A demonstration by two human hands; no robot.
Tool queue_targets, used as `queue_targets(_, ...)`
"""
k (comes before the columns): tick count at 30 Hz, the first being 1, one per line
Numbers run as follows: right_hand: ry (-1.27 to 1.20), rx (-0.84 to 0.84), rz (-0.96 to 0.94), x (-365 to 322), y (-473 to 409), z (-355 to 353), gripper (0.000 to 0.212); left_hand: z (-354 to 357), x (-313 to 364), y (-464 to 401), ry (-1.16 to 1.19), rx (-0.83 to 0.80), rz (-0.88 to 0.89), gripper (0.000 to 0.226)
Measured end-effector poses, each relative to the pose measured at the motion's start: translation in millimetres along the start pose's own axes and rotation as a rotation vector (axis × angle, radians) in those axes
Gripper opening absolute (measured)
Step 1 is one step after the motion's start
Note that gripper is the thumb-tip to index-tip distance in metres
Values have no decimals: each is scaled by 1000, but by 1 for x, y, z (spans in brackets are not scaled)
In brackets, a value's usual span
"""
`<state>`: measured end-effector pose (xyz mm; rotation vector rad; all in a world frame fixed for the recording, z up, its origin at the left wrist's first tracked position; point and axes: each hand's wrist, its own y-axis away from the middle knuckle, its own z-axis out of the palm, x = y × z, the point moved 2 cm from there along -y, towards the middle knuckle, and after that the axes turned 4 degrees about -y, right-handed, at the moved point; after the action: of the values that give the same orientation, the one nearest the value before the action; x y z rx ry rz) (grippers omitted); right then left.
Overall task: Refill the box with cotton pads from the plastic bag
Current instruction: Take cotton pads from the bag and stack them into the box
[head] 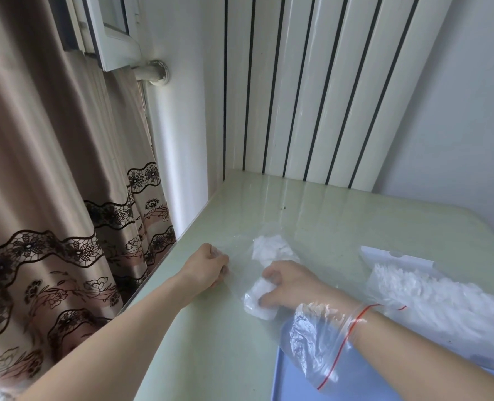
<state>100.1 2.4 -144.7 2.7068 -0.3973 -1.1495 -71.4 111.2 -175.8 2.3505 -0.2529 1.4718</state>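
Table (326, 215): one, pale green, glossy top, set into a corner; its left edge runs along a curtain.

Curtain (52, 183): one, brown, with two dark lace-patterned bands of flowers.

Panel (312, 91): one, white with dark vertical stripes, leaning on the wall behind the table.

Pipe (153, 72): one, white, entering the wall under the window frame.

Tray (297, 383): one, light blue, at the near edge of the table; only a corner shows.

Bag (312, 342): one, clear plastic with a red zip line at its mouth. It lies flat on the table, long axis running from near right to far left, mouth toward the person and resting over the tray corner. The right forearm passes through the mouth.

Box (393, 257): one, white, on the right of the table, only its rear flap with a semicircular notch clearly visible. No writing can be read anywhere.

Loose pads (442, 308): a heap at the box under clear film; too merged to count.

Pads in the bag: two clumps, one bunched at the far end (271, 247), one small stack (261, 293) near the middle.

Right hand (286, 285): inside the bag, fingers curled round the small stack.

Left hand (209, 266): outside, clenched on the bag's far left corner, pinning it to the table.
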Motion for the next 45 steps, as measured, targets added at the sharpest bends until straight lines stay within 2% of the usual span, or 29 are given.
queue_targets(2,27,-11,17,4,-3,2,25,0,0,1,10,-4,-6,11)
queue_targets(5,11,-55,63,3,-7,1,49,0,1,3,10,-6,-8,13)
queue_targets(7,46,-95,71,-1,-7,-2,50,-1,2,4,13,-2,-13,16)
queue_targets(10,-18,-23,16,2,-11,-5,39,-1,2,4,13,2,-15,15)
queue_targets(12,-304,50,22,3,-12,-2,21,-1,1,5,20,6,-16,14)
queue_targets(14,-731,144,89,4,-12,4,10,-2,1,6,35,-4,-16,11)
queue_targets(16,-1008,239,154,10,-14,9,12,-2,2,9,51,-38,-15,6)
queue_targets(18,-1108,296,134,14,-17,12,19,-3,4,15,51,-94,-13,6)
queue_targets(22,-1168,442,153,17,-20,7,11,-6,10,25,32,-202,2,13)
queue_targets(26,-1061,507,187,18,-23,6,11,-7,15,28,9,-227,15,15)
queue_targets(31,-1081,472,197,13,-22,2,16,-6,14,27,-9,-241,7,16)
queue_targets(33,-1094,452,160,10,-24,4,9,-6,14,27,-13,-236,5,15)
queue_targets(37,-980,412,184,7,-31,8,27,-5,15,26,-3,-245,8,17)
queue_targets(41,-979,345,180,17,-47,12,17,-5,15,26,1,-235,7,18)
queue_targets(43,-954,370,179,18,-47,11,30,-5,14,24,2,-224,4,18)
queue_targets(45,-1050,315,195,12,-41,8,28,-4,13,23,0,-225,1,17)
